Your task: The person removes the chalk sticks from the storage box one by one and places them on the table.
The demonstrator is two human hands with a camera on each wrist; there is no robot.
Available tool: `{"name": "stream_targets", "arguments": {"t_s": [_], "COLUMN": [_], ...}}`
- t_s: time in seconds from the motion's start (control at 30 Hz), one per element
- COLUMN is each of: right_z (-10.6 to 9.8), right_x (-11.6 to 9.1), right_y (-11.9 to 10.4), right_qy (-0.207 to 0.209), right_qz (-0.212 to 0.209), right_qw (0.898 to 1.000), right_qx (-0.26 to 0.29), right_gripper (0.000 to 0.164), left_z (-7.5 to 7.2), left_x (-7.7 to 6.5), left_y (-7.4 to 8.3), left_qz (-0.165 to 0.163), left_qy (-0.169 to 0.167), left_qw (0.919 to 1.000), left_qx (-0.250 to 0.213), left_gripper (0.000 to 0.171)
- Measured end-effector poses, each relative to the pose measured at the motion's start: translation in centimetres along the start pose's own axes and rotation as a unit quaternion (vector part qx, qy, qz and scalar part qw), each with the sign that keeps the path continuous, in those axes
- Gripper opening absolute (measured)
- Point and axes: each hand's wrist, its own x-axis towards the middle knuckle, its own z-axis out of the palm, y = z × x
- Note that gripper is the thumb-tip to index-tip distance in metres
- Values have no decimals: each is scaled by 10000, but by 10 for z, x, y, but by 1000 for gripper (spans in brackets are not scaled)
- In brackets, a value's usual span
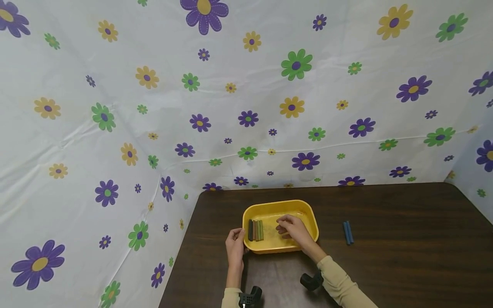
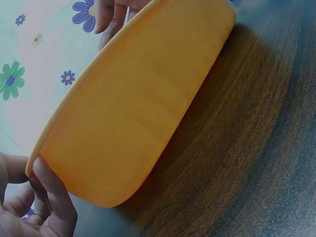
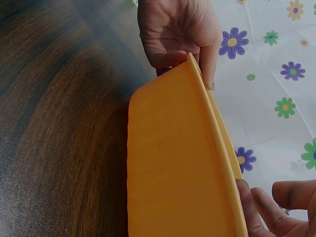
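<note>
A yellow plastic tray stands on the table. At its left end several short sticks, black, brown and olive green, lie side by side. My left hand pinches the tray's left rim between thumb and fingers, which the left wrist view shows closely at the tray's corner. Over the tray's right half is my right hand, its fingers loosely bent and nothing seen between them. In the right wrist view, fingertips of the right hand are beside the near rim; part of them is hidden behind it.
Two blue sticks lie together on the dark wooden table, right of the tray. A white cloth with printed flowers hangs behind and to the left of the table. Black wrist devices sit near the table's front.
</note>
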Motion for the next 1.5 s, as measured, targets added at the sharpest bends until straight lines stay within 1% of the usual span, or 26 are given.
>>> {"name": "stream_targets", "arguments": {"t_s": [0.17,0.47,0.73,1.1,1.23,1.37,1.5], "right_z": [2,7,11,21,25,26,27], "right_x": [0,5,10,19,23,24,24], "right_y": [0,3,2,4,6,8,9], "right_qy": [15,119,235,237,215,212,175], "right_qz": [10,-138,-153,-83,-62,-15,35], "right_qw": [10000,9998,9996,9996,9996,9994,9992], "right_qx": [-25,-9,-74,-143,-175,-269,-352], "right_gripper": [26,25,26,27,27,26,25], "left_z": [1,4,2,1,1,2,2], "left_x": [1,9,6,6,5,4,6], "left_y": [-1,-5,-3,-1,-1,-2,-5], "left_qz": [8,12,14,-20,18,44,-4], "left_qy": [34,123,19,52,61,65,75], "left_qw": [10000,9998,10000,10000,10000,10000,10000], "left_qx": [36,166,61,27,7,24,37], "left_gripper": [25,20,24,23,23,23,22]}}
